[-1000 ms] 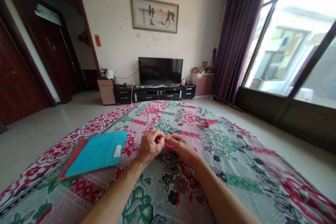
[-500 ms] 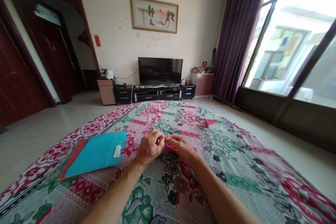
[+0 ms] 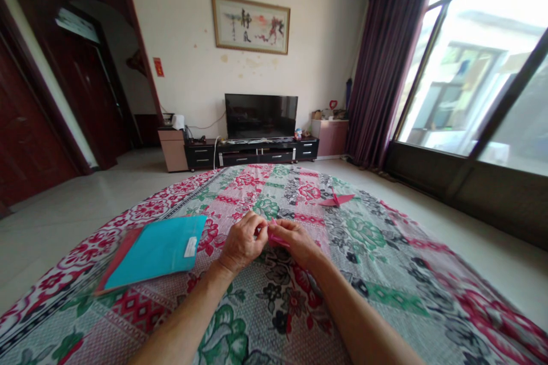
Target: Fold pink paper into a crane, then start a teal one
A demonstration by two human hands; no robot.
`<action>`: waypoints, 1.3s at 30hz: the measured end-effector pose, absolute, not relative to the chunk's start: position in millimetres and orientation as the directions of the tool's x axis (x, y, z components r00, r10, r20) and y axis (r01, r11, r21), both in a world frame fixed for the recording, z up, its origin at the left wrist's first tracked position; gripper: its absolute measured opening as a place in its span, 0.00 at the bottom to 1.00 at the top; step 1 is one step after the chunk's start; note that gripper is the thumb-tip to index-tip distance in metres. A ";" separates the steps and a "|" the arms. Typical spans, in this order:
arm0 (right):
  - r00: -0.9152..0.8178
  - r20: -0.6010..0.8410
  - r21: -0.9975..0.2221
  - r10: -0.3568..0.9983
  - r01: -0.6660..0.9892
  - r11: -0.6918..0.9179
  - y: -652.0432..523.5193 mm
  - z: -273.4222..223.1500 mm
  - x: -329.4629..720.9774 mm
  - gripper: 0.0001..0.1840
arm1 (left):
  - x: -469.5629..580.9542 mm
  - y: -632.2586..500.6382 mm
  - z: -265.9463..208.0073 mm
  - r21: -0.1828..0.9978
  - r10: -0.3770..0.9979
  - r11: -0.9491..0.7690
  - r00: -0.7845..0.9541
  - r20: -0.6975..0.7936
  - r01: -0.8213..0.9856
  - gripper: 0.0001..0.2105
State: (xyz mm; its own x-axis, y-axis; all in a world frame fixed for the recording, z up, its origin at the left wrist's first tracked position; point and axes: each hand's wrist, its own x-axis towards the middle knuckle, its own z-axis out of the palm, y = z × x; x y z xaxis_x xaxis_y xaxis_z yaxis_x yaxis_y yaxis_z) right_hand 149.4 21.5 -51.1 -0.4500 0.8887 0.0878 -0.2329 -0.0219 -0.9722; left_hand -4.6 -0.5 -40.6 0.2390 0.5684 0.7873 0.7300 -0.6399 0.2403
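Note:
Over the middle of the cloth, both hands meet at a small piece of folded pink paper. My right hand has it pinched between thumb and fingers, which hide part of it. My left hand is closed, thumb and forefinger pressed together at the paper's left end. Farther off to the right lies a folded pink paper shape with pointed ends and a raised middle, much like a paper crane. A clear packet of blue and red paper sheets rests left of my left hand.
A patterned cloth covers the round table under my hands. Beyond the table stand a low black cabinet and a television. Purple curtains hang beside the window on the right.
Almost nothing differs. Both hands keep the same pinch on the pink paper, and the view has shifted very slightly.

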 end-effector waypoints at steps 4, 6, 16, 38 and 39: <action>-0.447 0.072 -0.972 0.892 -0.232 -0.038 21.6 -51.4 148.8 0.19 | -4.4 1.7 -43.4 0.206 0.537 -0.642 0.242 0.808 0.738 0.06; -0.443 0.071 -0.974 0.894 -0.223 -0.033 21.5 -51.8 148.7 0.18 | -3.9 2.3 -44.1 0.190 0.529 -0.633 0.240 0.814 0.750 0.06; -0.428 0.078 -0.967 0.900 -0.253 -0.037 20.4 -50.2 148.5 0.18 | -2.0 1.3 -44.6 0.071 0.478 -0.582 0.270 0.836 0.810 0.06; -0.391 0.066 -0.960 0.918 -0.276 -0.048 21.0 -51.5 147.8 0.17 | -3.2 2.4 -44.8 0.077 0.458 -0.646 0.305 0.835 0.759 0.06; -0.388 0.064 -0.960 0.919 -0.276 -0.049 20.5 -50.9 147.6 0.18 | -3.3 2.4 -44.7 0.079 0.459 -0.650 0.307 0.834 0.756 0.06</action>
State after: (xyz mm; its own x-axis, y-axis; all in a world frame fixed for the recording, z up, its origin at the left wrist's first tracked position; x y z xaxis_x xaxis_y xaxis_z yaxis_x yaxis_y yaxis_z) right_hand 147.6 20.5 -50.9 -0.3885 0.9192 0.0643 -0.2757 -0.0494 -0.9600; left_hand -3.3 2.4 -44.7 0.3072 0.4588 0.8338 0.7560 -0.6497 0.0790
